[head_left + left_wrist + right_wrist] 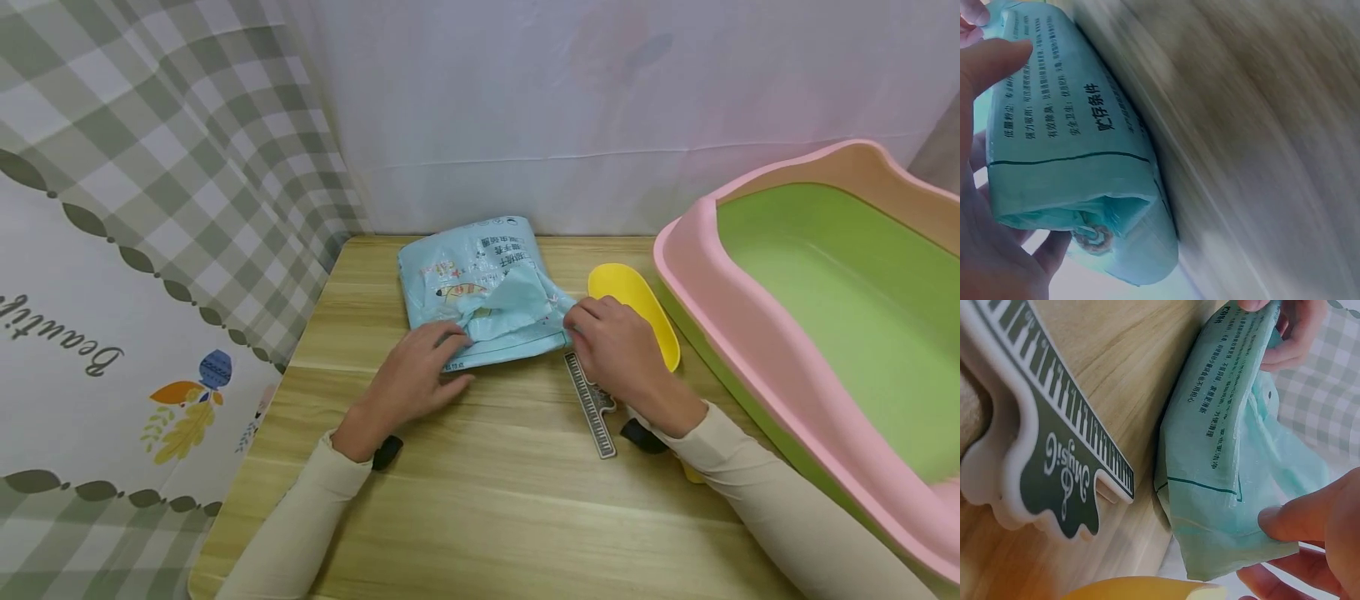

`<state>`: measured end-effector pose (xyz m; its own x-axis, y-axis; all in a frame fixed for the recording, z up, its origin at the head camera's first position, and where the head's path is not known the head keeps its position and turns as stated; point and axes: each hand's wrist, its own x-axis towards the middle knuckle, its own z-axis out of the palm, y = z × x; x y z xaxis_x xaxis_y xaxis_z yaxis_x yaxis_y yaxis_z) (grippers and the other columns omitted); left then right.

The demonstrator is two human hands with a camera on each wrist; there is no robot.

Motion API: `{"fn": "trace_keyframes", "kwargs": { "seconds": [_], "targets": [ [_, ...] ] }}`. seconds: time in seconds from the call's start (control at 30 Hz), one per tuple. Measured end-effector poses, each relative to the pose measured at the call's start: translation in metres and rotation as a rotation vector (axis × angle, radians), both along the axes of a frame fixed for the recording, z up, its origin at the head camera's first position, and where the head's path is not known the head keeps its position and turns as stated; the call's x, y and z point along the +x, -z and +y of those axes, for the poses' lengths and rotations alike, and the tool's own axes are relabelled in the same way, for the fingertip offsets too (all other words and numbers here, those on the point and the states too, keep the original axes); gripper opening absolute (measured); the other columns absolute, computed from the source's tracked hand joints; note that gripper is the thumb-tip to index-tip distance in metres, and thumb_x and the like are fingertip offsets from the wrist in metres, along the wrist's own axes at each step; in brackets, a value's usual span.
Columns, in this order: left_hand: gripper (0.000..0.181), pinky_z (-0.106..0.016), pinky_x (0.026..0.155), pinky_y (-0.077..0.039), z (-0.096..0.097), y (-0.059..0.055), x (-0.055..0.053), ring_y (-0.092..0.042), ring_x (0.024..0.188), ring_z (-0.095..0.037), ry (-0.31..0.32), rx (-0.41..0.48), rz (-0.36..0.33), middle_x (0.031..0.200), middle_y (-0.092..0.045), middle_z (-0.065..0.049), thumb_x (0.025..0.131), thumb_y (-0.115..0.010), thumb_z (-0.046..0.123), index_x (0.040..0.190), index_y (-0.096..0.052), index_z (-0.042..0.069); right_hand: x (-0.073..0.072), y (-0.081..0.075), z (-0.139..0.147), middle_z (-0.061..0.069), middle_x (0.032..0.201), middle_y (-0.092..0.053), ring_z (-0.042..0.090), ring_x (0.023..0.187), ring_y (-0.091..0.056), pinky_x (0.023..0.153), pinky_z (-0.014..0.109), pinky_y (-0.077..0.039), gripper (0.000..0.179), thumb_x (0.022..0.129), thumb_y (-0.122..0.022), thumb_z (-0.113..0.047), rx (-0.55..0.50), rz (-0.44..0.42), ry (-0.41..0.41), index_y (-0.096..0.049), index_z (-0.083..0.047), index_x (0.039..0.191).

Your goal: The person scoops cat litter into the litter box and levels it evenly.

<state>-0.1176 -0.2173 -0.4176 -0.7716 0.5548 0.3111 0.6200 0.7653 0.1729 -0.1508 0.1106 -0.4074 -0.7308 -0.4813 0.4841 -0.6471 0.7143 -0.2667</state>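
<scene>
A light blue plastic bag of cat litter, printed with dark characters, lies on the wooden table; a torn or folded flap stands up on its top. My left hand holds the bag's near left edge, fingers over the top and thumb at the front. In the left wrist view the bag's folded end shows between thumb and fingers. At the opposite near corner, my right hand pinches the plastic. The right wrist view shows the thumb on that corner of the bag. The bag's contents are hidden.
Below my right hand lies a dark piano-key ruler marked "Music". A yellow scoop rests partly under the right arm. The large pink and green litter tray fills the right side. Checked cloth hangs at the left.
</scene>
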Motion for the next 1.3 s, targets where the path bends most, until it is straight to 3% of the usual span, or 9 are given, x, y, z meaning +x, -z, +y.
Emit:
{"fn": "trace_keyframes", "kwargs": {
  "seconds": [0.17,0.33,0.5,0.77,1.1,1.3],
  "targets": [
    [0.048,-0.053,0.107,-0.053,0.005,-0.001,0.000,-0.065,0.125,-0.036,-0.038,0.016,0.000,0.132,-0.068,-0.014,0.098,-0.085,0.034,0.133,-0.070,0.005,0.004,0.000,0.004,0.011,0.107,-0.077,0.036,0.092,-0.069,0.078,0.050,-0.058,0.006,0.098,-0.074,-0.003,-0.036,-0.010,0.000,-0.078,-0.003,0.103],
    [0.055,-0.053,0.108,-0.052,0.009,-0.005,0.000,-0.065,0.124,-0.035,-0.079,-0.016,-0.043,0.133,-0.067,-0.013,0.101,-0.080,0.040,0.142,-0.067,0.006,0.009,0.000,0.007,0.011,0.110,-0.077,0.036,0.094,-0.069,0.081,0.050,-0.057,0.007,0.098,-0.073,-0.002,-0.049,-0.042,-0.001,-0.078,-0.005,0.102],
    [0.050,-0.054,0.109,-0.051,0.012,-0.009,0.001,-0.063,0.126,-0.036,-0.087,-0.024,-0.078,0.136,-0.066,-0.013,0.101,-0.082,0.039,0.140,-0.071,0.010,0.013,0.002,0.010,0.011,0.113,-0.076,0.036,0.098,-0.069,0.084,0.051,-0.057,0.010,0.096,-0.072,0.002,-0.063,-0.043,-0.017,-0.077,-0.006,0.098],
    [0.051,-0.053,0.112,-0.048,0.013,-0.014,0.003,-0.061,0.129,-0.035,-0.046,-0.045,-0.029,0.135,-0.069,-0.012,0.097,-0.087,0.033,0.140,-0.072,0.011,0.019,-0.005,0.015,0.010,0.120,-0.076,0.037,0.107,-0.069,0.086,0.054,-0.058,0.017,0.094,-0.069,0.006,-0.044,-0.061,-0.056,-0.079,-0.008,0.093],
    [0.048,-0.052,0.108,-0.050,0.017,-0.017,0.005,-0.062,0.121,-0.034,0.026,-0.100,0.019,0.120,-0.072,-0.009,0.096,-0.089,0.025,0.139,-0.074,0.012,0.023,-0.007,0.016,0.011,0.122,-0.075,0.037,0.113,-0.066,0.091,0.052,-0.058,0.015,0.091,-0.070,0.007,0.007,-0.099,-0.099,-0.078,-0.006,0.092],
    [0.049,-0.051,0.106,-0.052,0.018,-0.015,0.007,-0.062,0.115,-0.032,0.087,-0.093,0.103,0.114,-0.070,-0.008,0.091,-0.093,0.022,0.136,-0.076,0.012,0.023,-0.008,0.016,0.015,0.123,-0.075,0.039,0.115,-0.065,0.099,0.053,-0.056,0.013,0.092,-0.069,0.003,-0.017,-0.095,-0.145,-0.079,-0.004,0.096]
  ]
}}
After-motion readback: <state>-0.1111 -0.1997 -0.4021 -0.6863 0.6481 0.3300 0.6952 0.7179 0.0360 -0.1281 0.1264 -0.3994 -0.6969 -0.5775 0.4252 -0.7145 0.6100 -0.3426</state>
